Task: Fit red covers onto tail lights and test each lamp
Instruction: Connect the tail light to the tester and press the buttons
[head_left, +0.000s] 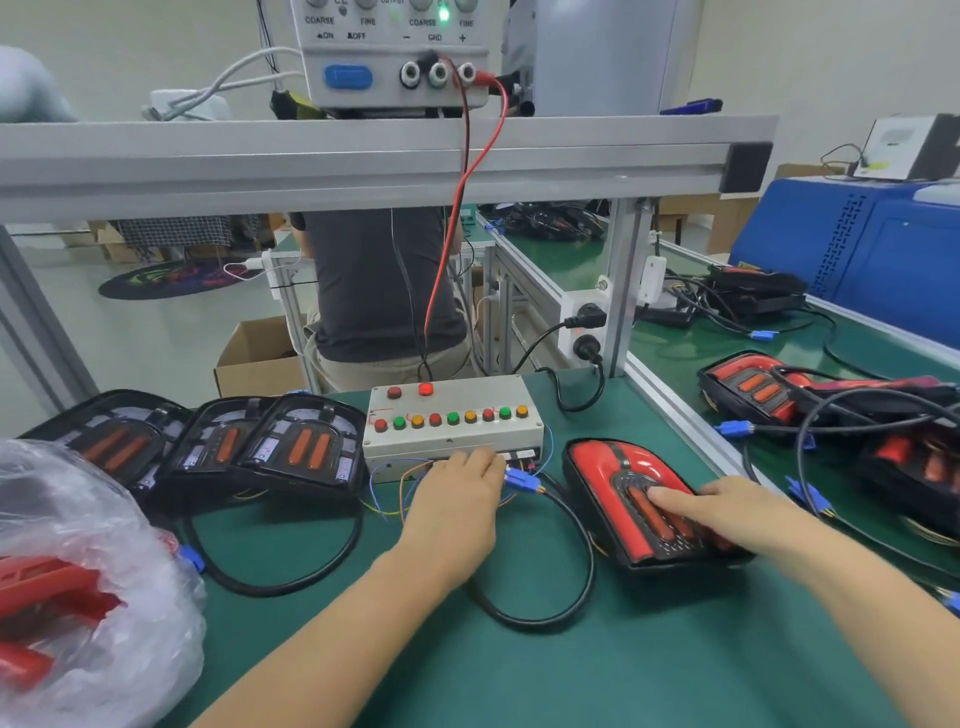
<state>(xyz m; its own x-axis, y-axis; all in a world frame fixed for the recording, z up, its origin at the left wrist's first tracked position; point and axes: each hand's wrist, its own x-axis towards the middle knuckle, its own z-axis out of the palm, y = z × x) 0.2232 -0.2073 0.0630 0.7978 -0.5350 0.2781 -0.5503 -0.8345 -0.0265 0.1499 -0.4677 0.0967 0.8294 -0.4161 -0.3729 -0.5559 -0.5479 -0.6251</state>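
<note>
A tail light with a red cover (602, 470) lies on the green mat right of centre. My right hand (727, 512) rests flat on its lower part, fingers stretched over the orange strips. My left hand (457, 493) lies with straight fingers at the front edge of the white test box (452, 431), right by the blue connector (519, 477). One red button on the box's top row glows. Three uncovered tail lights (306, 447) lean in a row at the left. A clear bag of red covers (62, 587) sits at the lower left.
A black cable (545, 618) loops on the mat between my arms. Covered tail lights (753, 387) with cables and blue plugs pile up at the right. A power supply (395, 52) stands on the shelf above. A person sits behind the bench.
</note>
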